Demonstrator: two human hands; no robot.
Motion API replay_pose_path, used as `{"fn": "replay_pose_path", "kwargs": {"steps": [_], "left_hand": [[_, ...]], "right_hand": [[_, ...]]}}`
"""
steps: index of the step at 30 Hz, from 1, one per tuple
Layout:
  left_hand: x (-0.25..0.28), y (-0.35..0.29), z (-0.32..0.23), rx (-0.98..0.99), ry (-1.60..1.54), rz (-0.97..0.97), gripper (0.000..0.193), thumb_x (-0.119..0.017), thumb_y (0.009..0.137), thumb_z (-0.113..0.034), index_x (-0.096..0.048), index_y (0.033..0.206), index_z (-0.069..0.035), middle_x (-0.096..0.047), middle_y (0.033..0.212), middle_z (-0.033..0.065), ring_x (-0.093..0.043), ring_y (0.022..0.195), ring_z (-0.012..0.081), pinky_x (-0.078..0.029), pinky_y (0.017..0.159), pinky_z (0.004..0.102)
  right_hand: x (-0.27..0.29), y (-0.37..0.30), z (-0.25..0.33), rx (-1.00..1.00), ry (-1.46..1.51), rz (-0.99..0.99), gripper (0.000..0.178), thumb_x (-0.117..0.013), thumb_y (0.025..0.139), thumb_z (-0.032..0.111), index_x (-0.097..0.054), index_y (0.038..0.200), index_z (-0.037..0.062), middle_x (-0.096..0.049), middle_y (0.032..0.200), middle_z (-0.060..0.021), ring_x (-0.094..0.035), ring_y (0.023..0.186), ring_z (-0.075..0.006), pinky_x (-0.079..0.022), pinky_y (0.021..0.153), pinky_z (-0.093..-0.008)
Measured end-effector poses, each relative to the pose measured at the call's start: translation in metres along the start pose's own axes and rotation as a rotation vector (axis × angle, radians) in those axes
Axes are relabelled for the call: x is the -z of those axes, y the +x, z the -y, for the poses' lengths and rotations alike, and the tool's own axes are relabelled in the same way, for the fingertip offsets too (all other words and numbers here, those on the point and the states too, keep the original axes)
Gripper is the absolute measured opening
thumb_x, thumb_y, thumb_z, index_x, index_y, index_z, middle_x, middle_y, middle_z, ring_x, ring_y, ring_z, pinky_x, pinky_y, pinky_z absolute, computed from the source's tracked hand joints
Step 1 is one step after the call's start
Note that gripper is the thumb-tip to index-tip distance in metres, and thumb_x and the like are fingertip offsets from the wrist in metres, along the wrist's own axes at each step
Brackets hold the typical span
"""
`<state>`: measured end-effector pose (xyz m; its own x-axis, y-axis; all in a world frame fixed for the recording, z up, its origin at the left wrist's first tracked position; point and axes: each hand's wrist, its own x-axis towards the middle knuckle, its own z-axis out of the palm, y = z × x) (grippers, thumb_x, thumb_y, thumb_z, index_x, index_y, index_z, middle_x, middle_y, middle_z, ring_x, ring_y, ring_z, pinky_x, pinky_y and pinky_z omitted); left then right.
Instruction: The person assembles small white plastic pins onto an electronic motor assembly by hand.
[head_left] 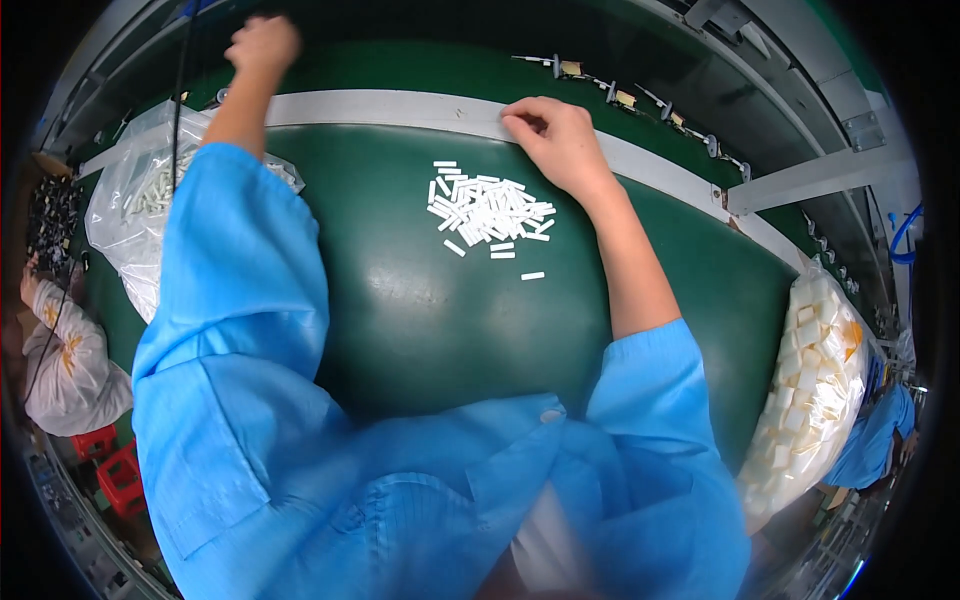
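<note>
My left hand (265, 45) reaches out over the dark green conveyor belt (400, 62) beyond the white rail. Its fingers look curled together, slightly blurred, and I cannot make out anything in them. Above the white rail (400, 107), my right hand (558, 143) has thumb and index finger pinched together. Whatever lies between those fingertips is too small or hidden to name. Nearest to the right hand, a loose heap of small white rectangular strips (495, 208) lies on the green work surface (400, 290), with a few strips scattered around its edge.
A clear plastic bag of white pieces (150, 200) lies at left. Another bag, full of cream-white blocks (810, 370), leans at right. Small assemblies with wires (620, 97) line the far belt. Another person's sleeve (65, 350) and red stools (122, 478) are at far left.
</note>
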<state>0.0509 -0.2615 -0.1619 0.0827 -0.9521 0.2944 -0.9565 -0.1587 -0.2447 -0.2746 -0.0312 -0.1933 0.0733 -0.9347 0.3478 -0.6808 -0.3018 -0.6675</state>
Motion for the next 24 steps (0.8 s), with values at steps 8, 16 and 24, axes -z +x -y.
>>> {"fn": "replay_pose_path", "kwargs": {"steps": [8, 16, 24], "left_hand": [[-0.074, 0.028, 0.092, -0.19, -0.16, 0.406, 0.042, -0.046, 0.087, -0.028, -0.057, 0.123, -0.009, -0.053, 0.128, 0.0171, -0.05, 0.119, 0.0344, -0.041, 0.1, 0.0409], [-0.026, -0.03, -0.056, -0.814, -0.636, -0.108, 0.043, -0.056, 0.075, -0.006, -0.059, 0.119, -0.009, -0.058, 0.117, 0.0172, -0.056, 0.108, 0.0339, -0.045, 0.096, 0.0389], [0.019, -0.076, -0.103, -0.721, -1.125, -0.033, 0.037, -0.057, 0.081, -0.017, -0.057, 0.117, -0.008, -0.058, 0.113, 0.0169, -0.056, 0.107, 0.0329, -0.044, 0.093, 0.0406]], "right_hand": [[-0.01, 0.002, -0.007, -0.183, 0.098, 0.0, 0.019, -0.065, 0.084, 0.018, -0.07, 0.094, 0.003, -0.067, 0.075, -0.0038, -0.055, 0.064, -0.0092, -0.045, 0.062, -0.0236], [-0.006, -0.002, -0.006, -0.161, 0.123, -0.011, 0.02, -0.065, 0.084, 0.019, -0.07, 0.095, 0.0034, -0.068, 0.077, -0.0041, -0.056, 0.065, -0.0094, -0.047, 0.064, -0.0236], [-0.037, -0.02, 0.032, 0.328, -0.23, 0.022, 0.019, -0.065, 0.082, 0.019, -0.069, 0.095, 0.0054, -0.059, 0.098, -0.0069, -0.052, 0.098, -0.0257, -0.049, 0.081, -0.0354]]}}
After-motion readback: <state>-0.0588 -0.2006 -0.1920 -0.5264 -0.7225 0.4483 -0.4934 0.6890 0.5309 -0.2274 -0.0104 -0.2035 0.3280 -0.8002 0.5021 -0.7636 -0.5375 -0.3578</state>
